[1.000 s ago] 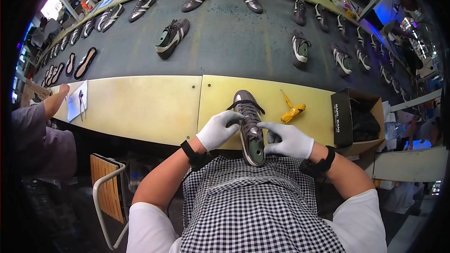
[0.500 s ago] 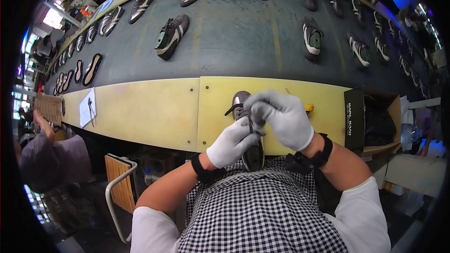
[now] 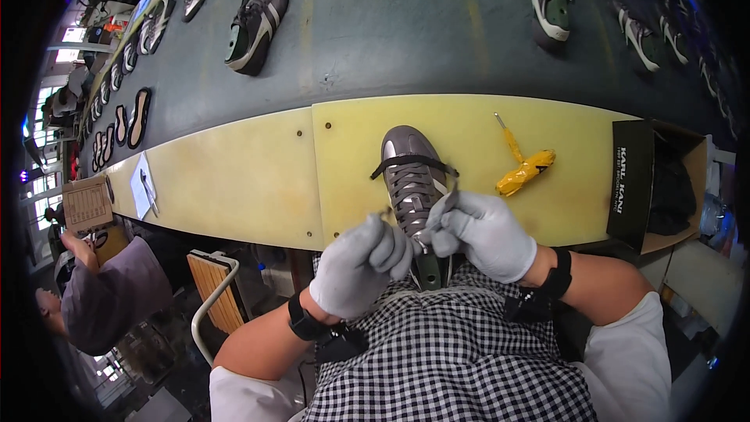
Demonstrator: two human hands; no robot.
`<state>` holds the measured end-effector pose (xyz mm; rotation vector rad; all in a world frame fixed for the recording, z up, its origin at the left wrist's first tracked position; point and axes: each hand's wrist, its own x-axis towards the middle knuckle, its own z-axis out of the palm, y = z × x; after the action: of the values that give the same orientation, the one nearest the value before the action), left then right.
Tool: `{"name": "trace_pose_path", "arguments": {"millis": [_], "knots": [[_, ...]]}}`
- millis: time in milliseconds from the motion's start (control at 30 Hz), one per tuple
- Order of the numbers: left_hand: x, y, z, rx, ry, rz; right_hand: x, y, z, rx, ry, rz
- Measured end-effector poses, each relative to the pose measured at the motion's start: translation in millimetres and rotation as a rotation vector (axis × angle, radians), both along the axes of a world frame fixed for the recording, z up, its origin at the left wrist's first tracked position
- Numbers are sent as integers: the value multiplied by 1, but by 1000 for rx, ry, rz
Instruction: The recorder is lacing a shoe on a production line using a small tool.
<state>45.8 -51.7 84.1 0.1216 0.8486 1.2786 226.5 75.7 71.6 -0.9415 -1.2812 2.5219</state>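
Grey shoe [image 3: 412, 180] on yellow bench [image 3: 250, 180], toe away, left of yellow tool [image 3: 525, 172]; left hand [image 3: 358, 266] and right hand [image 3: 484, 233] both pinching its laces at the near end.

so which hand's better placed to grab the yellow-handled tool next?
Right, probably. The right hand sits on the shoe's tool side; the yellow-handled tool lies just beyond it. The left hand would have to cross over.
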Motion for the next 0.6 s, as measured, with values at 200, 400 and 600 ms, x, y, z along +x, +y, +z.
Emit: {"name": "trace_pose_path", "arguments": {"millis": [200, 400, 600], "knots": [[-4, -5, 13, 38, -8, -195, -13, 6, 24, -230, -113, 167], [-32, 23, 27, 234, 546, -163, -44, 38, 18, -57, -274, 356], [-40, 27, 12, 354, 1387, -494, -42, 33, 32, 596, -15, 635]]}}
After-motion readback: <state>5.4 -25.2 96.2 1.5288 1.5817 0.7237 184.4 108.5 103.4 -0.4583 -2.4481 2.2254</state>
